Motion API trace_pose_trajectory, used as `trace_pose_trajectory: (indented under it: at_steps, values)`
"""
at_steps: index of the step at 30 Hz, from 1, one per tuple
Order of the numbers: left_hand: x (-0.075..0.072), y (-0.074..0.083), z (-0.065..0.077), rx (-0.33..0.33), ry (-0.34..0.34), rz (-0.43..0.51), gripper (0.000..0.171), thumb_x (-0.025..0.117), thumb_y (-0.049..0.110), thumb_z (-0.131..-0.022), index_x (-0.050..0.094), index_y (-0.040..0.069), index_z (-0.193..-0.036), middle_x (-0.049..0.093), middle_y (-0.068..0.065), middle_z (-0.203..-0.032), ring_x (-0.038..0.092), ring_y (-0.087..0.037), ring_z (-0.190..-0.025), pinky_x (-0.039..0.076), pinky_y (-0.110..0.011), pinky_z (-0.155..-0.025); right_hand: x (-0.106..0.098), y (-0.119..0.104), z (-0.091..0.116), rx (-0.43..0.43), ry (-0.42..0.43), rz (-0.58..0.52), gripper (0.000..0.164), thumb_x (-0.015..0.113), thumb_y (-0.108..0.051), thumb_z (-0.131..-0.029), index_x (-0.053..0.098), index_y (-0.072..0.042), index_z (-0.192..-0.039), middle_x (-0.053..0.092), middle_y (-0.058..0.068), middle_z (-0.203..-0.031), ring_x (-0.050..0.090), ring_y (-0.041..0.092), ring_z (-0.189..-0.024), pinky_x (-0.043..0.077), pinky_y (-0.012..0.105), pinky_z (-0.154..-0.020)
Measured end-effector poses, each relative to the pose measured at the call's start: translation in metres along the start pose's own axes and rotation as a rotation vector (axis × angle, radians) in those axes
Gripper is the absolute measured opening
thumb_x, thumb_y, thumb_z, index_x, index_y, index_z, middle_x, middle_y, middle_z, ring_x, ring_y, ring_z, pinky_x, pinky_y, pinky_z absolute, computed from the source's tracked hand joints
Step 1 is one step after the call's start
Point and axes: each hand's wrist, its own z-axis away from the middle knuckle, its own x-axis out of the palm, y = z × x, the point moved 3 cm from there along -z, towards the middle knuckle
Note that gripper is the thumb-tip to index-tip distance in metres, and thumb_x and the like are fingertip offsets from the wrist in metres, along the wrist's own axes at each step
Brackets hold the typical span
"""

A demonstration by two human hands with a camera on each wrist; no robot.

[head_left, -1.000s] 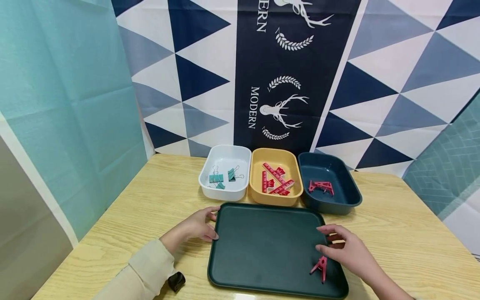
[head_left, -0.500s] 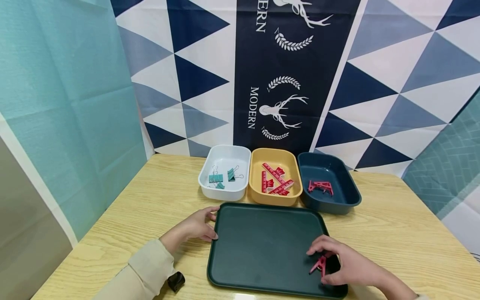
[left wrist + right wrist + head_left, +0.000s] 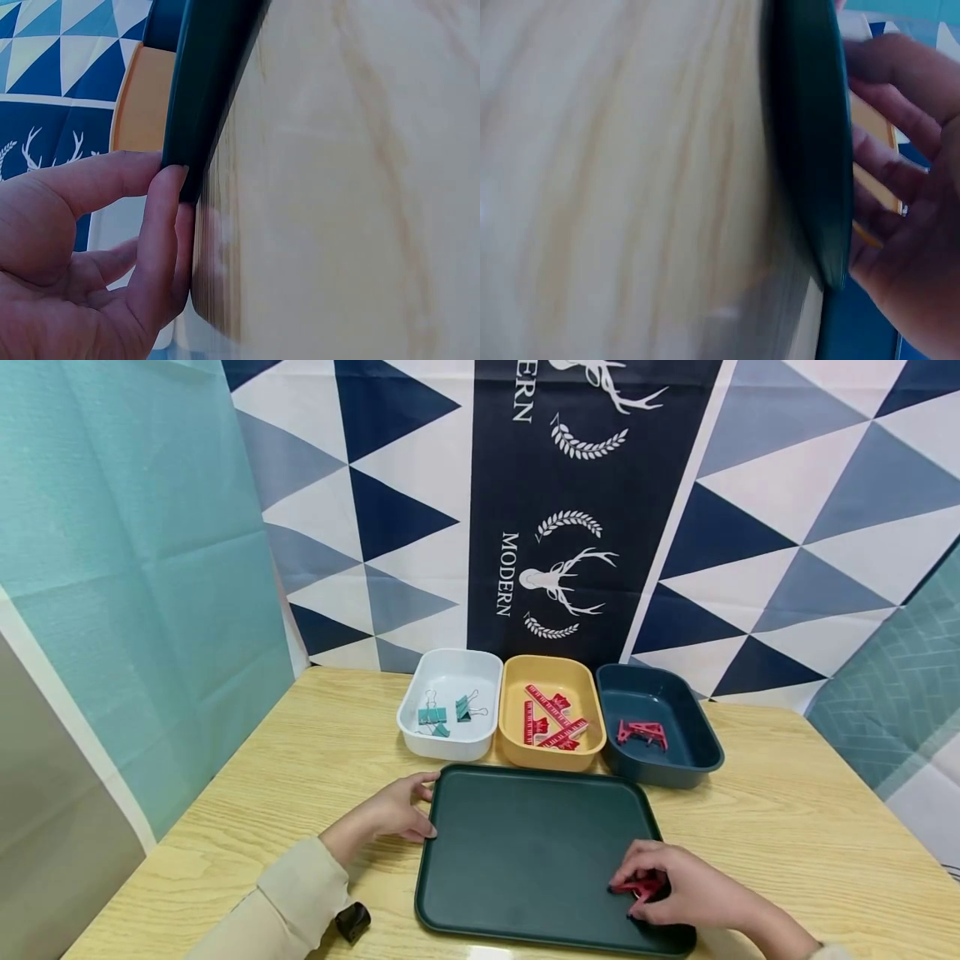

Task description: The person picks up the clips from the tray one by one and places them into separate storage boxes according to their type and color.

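A pink plastic clothespin (image 3: 637, 888) is at the right side of the dark green tray (image 3: 525, 852). My right hand (image 3: 678, 885) pinches it between thumb and fingers, low over the tray. In the right wrist view the tray rim (image 3: 814, 150) hides the clothespin and the fingertips. My left hand (image 3: 397, 810) touches the tray's left edge, thumb and fingers spread along it. Its fingertips rest against the rim in the left wrist view, where the hand (image 3: 97, 247) shows close up.
Behind the tray stand a white bin (image 3: 412, 710) with teal binder clips (image 3: 432, 717), a yellow bin (image 3: 510, 739) with red-and-white clips (image 3: 555, 714), and a dark blue bin (image 3: 675, 760) with pink clothespins (image 3: 642, 732). A black object (image 3: 352, 922) lies by the left sleeve.
My right hand has come down from the tray's right edge onto the clothespin and closed on it, turning it slightly. The left hand has stayed at the tray's left edge.
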Motion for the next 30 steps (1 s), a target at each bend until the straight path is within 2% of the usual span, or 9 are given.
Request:
trace_pose_trajectory:
  at_steps: [7, 14, 18, 24, 27, 30]
  values:
    - [-0.0007, -0.0001, 0.0002, 0.001, 0.001, 0.007, 0.085, 0.066, -0.021, -0.069, 0.031, 0.002, -0.144, 0.043, -0.016, -0.115, 0.063, -0.022, -0.077, 0.057, -0.038, -0.063, -0.0014, -0.0008, -0.0063, 0.033, 0.047, 0.08, 0.021, 0.071, -0.015, -0.083, 0.069, -0.017, -0.104, 0.06, -0.008, -0.096, 0.052, 0.006, -0.079, 0.049, 0.022, -0.062]
    - [-0.0007, 0.0003, 0.0001, 0.003, 0.0, 0.004, 0.085, 0.067, -0.02, -0.07, 0.031, 0.002, -0.143, 0.043, -0.016, -0.115, 0.063, -0.023, -0.077, 0.057, -0.038, -0.063, -0.0029, 0.0001, -0.0071, 0.107, 0.111, 0.045, 0.008, 0.07, -0.016, -0.084, 0.07, -0.016, -0.092, 0.057, -0.007, -0.089, 0.051, 0.008, -0.074, 0.049, 0.022, -0.058]
    - [-0.0007, 0.0004, -0.0001, 0.007, -0.002, 0.003, 0.085, 0.067, -0.02, -0.07, 0.031, 0.002, -0.143, 0.044, -0.016, -0.115, 0.063, -0.023, -0.079, 0.057, -0.038, -0.063, -0.0033, -0.0008, -0.0081, 0.224, 0.147, -0.04, 0.011, 0.07, -0.015, -0.084, 0.07, -0.012, -0.095, 0.058, -0.002, -0.089, 0.05, 0.01, -0.07, 0.047, 0.023, -0.056]
    - [-0.0004, 0.0008, 0.0001, 0.01, -0.003, 0.002, 0.085, 0.067, -0.02, -0.07, 0.031, 0.002, -0.143, 0.044, -0.016, -0.115, 0.064, -0.023, -0.078, 0.057, -0.038, -0.062, -0.0033, 0.0007, -0.0097, 0.473, 0.24, -0.301, 0.025, 0.069, -0.015, -0.084, 0.065, 0.0, -0.103, 0.06, 0.01, -0.084, 0.055, 0.019, -0.064, 0.051, 0.027, -0.055]
    - [-0.0003, 0.0008, 0.0005, 0.007, -0.001, 0.001, 0.085, 0.068, -0.02, -0.069, 0.031, 0.002, -0.143, 0.043, -0.016, -0.115, 0.063, -0.023, -0.077, 0.057, -0.038, -0.062, -0.0048, 0.0015, -0.0098, 0.546, 0.318, -0.368, 0.032, 0.07, -0.018, -0.083, 0.064, 0.004, -0.106, 0.062, 0.011, -0.086, 0.056, 0.022, -0.067, 0.052, 0.03, -0.058]
    - [-0.0004, 0.0007, 0.0006, 0.003, 0.001, 0.002, 0.086, 0.067, -0.02, -0.069, 0.031, 0.002, -0.143, 0.043, -0.015, -0.114, 0.063, -0.022, -0.077, 0.057, -0.038, -0.062, -0.0071, 0.0024, -0.0101, 0.59, 0.393, -0.382, 0.035, 0.07, -0.019, -0.084, 0.063, 0.005, -0.108, 0.062, 0.011, -0.086, 0.056, 0.022, -0.07, 0.053, 0.031, -0.06]
